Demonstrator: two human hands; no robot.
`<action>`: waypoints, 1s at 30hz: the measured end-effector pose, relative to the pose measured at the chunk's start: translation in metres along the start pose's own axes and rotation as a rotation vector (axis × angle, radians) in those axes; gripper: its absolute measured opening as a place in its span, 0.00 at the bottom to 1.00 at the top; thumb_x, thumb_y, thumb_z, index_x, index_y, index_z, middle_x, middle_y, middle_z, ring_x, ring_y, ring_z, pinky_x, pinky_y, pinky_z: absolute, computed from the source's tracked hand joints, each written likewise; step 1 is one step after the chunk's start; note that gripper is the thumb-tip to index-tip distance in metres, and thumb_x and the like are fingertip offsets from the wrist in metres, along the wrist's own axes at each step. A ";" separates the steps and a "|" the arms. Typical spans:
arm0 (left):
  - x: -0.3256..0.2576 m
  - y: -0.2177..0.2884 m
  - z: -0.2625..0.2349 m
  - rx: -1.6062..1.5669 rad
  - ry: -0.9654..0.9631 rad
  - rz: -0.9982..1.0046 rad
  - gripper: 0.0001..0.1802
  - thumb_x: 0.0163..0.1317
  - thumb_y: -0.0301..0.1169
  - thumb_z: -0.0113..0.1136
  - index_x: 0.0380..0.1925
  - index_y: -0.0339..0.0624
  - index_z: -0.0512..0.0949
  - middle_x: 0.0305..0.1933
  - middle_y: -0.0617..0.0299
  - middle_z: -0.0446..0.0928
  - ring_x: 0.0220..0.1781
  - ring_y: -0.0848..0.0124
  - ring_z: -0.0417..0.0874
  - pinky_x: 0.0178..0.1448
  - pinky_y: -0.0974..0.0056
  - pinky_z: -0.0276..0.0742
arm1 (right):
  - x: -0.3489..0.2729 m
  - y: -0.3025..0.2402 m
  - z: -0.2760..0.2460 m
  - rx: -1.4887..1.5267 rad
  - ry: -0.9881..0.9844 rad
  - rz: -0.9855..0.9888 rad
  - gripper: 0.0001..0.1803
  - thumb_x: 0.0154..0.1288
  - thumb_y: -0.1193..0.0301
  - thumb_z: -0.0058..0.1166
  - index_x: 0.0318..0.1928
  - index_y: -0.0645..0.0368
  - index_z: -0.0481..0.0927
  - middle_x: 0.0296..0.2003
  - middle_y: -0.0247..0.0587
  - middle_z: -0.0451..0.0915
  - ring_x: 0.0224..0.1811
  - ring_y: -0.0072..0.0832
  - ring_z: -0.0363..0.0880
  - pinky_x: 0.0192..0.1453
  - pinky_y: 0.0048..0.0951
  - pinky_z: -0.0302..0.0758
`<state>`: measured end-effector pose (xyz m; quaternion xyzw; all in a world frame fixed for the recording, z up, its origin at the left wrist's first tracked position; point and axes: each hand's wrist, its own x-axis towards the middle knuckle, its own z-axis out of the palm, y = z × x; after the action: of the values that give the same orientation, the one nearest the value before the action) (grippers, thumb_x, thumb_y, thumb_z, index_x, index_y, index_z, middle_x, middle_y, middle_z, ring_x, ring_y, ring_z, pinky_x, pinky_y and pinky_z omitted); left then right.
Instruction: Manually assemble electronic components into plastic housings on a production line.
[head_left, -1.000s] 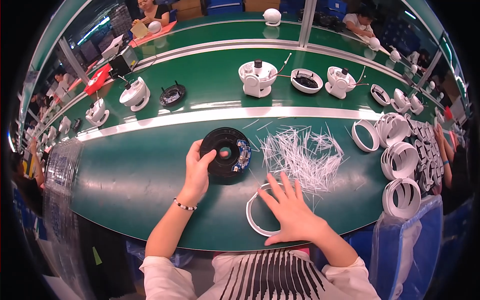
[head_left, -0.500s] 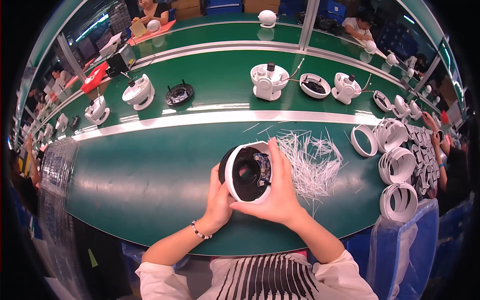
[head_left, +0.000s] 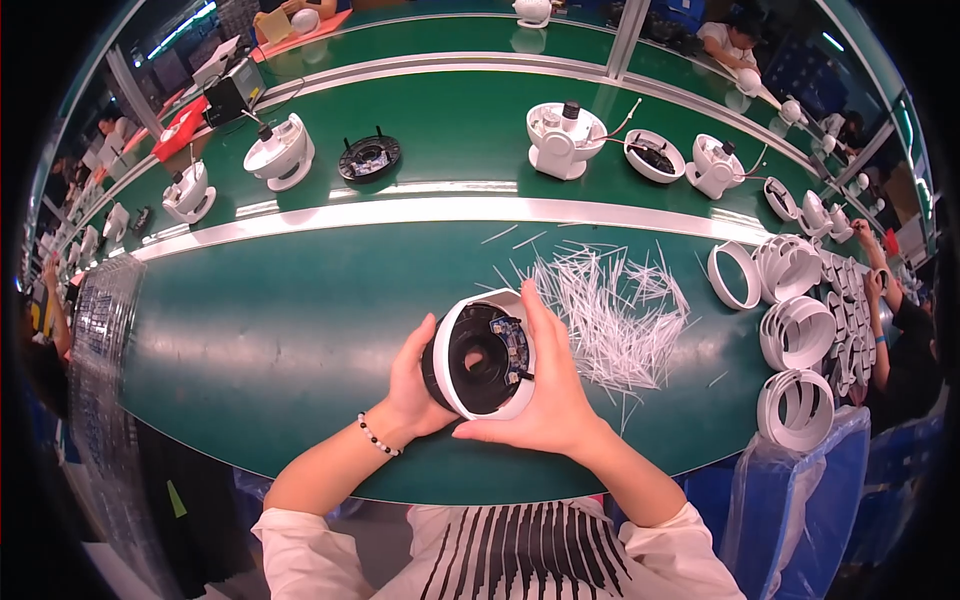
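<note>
Between my two hands, above the green table (head_left: 280,330), is a round camera housing front (head_left: 462,368): a white ring around a black disc with a central hole and a small blue circuit board (head_left: 509,345) on its right inner side. My left hand (head_left: 408,385) curls around its left and lower side, against the black back. My right hand (head_left: 550,385) grips the white rim from the right, thumb low and fingers along the upper edge. The fingers behind the housing are hidden.
A heap of thin white strips (head_left: 610,310) lies right of my hands. Stacked white rings (head_left: 795,410) stand farther right, beside a blue bin (head_left: 800,510). Beyond the pale rail, a green belt (head_left: 450,140) carries white camera bodies (head_left: 565,140) and a black disc (head_left: 369,158). Clear trays (head_left: 105,320) are stacked left.
The housing has shifted slightly left and down, and its open face has turned a little. My left hand has moved left and down, its fingers spread more around the side. My right hand keeps its hold.
</note>
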<state>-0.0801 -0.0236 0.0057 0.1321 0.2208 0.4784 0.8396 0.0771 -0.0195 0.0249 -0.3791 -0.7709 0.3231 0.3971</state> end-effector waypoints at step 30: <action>-0.040 0.030 -0.038 0.151 -0.066 0.208 0.32 0.49 0.42 0.46 0.53 0.37 0.61 0.51 0.52 0.68 0.52 0.64 0.71 0.55 0.61 0.68 | 0.010 -0.028 0.081 -0.228 0.125 -0.036 0.65 0.27 0.50 0.68 0.61 0.70 0.43 0.55 0.56 0.56 0.57 0.48 0.55 0.57 0.45 0.54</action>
<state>-0.1390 -0.0424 -0.0045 0.2327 0.2134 0.5402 0.7801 -0.0053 -0.0410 0.0125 -0.4273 -0.7831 0.2019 0.4043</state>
